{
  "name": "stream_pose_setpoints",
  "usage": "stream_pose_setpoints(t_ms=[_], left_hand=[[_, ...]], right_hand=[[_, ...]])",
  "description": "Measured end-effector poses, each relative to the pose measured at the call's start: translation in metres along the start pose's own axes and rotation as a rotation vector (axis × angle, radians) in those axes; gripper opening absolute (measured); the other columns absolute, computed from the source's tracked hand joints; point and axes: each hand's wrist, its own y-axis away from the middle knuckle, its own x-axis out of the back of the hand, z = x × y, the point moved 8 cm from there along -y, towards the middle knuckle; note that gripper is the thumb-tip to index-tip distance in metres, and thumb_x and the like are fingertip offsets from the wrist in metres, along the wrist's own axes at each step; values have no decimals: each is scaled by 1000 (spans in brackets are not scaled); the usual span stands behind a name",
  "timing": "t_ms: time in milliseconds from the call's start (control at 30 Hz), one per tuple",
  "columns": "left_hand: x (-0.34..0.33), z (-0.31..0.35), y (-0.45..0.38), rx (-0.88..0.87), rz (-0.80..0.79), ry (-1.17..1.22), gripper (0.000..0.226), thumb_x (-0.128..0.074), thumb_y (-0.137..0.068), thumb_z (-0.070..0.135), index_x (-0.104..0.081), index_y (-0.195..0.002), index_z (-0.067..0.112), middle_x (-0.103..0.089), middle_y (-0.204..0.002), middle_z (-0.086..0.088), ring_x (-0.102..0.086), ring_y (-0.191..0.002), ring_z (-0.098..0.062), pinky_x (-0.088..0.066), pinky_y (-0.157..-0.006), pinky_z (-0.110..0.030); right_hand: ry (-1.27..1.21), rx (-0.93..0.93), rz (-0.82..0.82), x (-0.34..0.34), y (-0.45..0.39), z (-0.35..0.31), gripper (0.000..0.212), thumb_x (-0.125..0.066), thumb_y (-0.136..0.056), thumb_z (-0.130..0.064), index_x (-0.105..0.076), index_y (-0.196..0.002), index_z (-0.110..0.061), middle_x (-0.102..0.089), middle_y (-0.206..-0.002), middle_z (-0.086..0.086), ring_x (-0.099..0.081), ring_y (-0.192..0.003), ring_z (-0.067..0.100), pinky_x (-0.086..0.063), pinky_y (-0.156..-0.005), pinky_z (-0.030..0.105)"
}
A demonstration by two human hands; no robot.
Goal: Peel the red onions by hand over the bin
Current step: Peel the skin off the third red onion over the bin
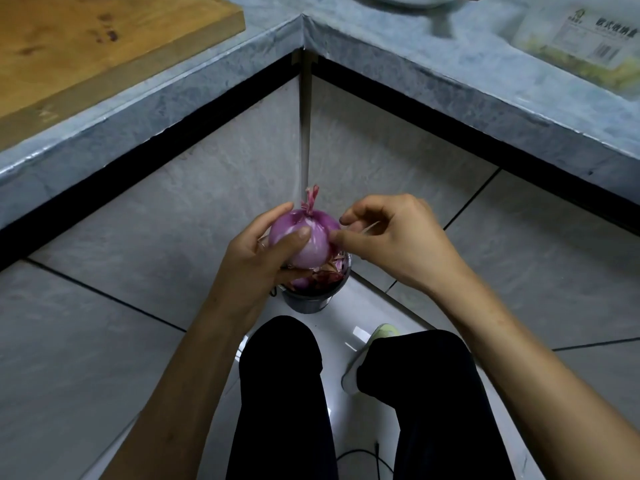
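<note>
Dark bin (308, 301) mostly hidden beneath held onion (304, 237).

The onion (304, 239) sits between the two hands, left hand (258, 252) on its left, right hand (388, 242) touching its right side, directly above the bin (306, 299) on the floor (104, 341). Peelings (318, 275) lie in the bin. Behind, the table (415, 64) wraps a corner, carrying a cutting board (86, 39) at left and a packet (581, 46) at right.
</note>
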Motion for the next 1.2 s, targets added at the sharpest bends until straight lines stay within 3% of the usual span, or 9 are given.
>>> stream_pose_setpoints(t_ms=[100, 233, 367, 433, 533, 600, 800, 1000, 1200], left_hand=[[0, 4, 2, -36, 29, -4, 64, -85, -71, 31, -65, -131, 24, -72, -121, -4, -75, -101, -25, -62, -76, -40], [2, 15, 5, -105, 57, -63, 60, -90, -63, 31, -70, -119, 34, -75, -113, 4, -75, -101, -21, -62, -82, -44], [0, 22, 8, -145, 74, -123, 64, -95, -62, 23, -70, -120, 29, -77, -106, 7, -75, -98, -18, -63, -82, -47], [-2, 22, 11, -149, 82, -125, 63, -91, -65, 22, -69, -124, 22, -77, -103, 9, -75, -96, -18, -63, -82, -48], [-5, 20, 15, -155, 104, -108, 56, -87, -68, 19, -68, -121, 23, -78, -104, 6, -75, -97, -19, -63, -82, -46], [-6, 19, 17, -157, 123, -93, 53, -87, -68, 19, -68, -117, 26, -78, -105, 3, -76, -97, -20, -64, -77, -41], [-7, 14, 19, -148, 152, -65, 50, -86, -75, 7, -67, -119, 22, -78, -94, 14, -76, -89, -15, -62, -63, -30], [-2, 6, 18, -114, 189, -29, 58, -90, -62, 22, -69, -116, 27, -77, -106, 3, -76, -95, -23, -64, -73, -41], [-1, -1, 15, -86, 203, -17, 51, -90, -69, 11, -70, -112, 31, -77, -110, 1, -75, -99, -24, -63, -81, -49]], right_hand=[[-28, -29, 47, 0, 2, -2, 14, -82, -76, -25, -72, -78, -15, -70, -69, 3, -64, -65, 15, -49, -60, 24], [-74, -60, 39, 0, 1, 1, 10, -82, -76, -23, -75, -77, -16, -70, -66, 1, -61, -56, 5, -45, -54, 12], [-15, -15, 33, -1, 4, -2, 7, -81, -77, -19, -77, -74, -14, -69, -60, -2, -61, -54, 3, -43, -53, 8], [34, 20, 67, -1, 5, -4, 7, -78, -77, -17, -77, -72, -13, -69, -60, 1, -65, -62, 11, -44, -53, 11], [122, 69, 118, -7, 6, -3, 16, -71, -77, -20, -73, -70, -6, -64, -60, 12, -61, -66, 27, -49, -56, 33], [185, 98, 163, -9, 6, -3, 21, -65, -76, -22, -69, -70, -3, -59, -60, 15, -56, -65, 34, -47, -53, 38], [197, 147, 265, -17, 11, -6, 14, -63, -71, -14, -68, -60, -7, -58, -56, 8, -50, -50, 22, -41, -49, 36], [193, 159, 346, -22, 14, -1, 13, -64, -70, -13, -66, -58, -7, -58, -54, 6, -50, -47, 21, -39, -51, 34], [153, 145, 383, -21, 15, 2, 11, -66, -67, -8, -63, -57, -6, -57, -54, 6, -50, -49, 22, -39, -54, 32]])
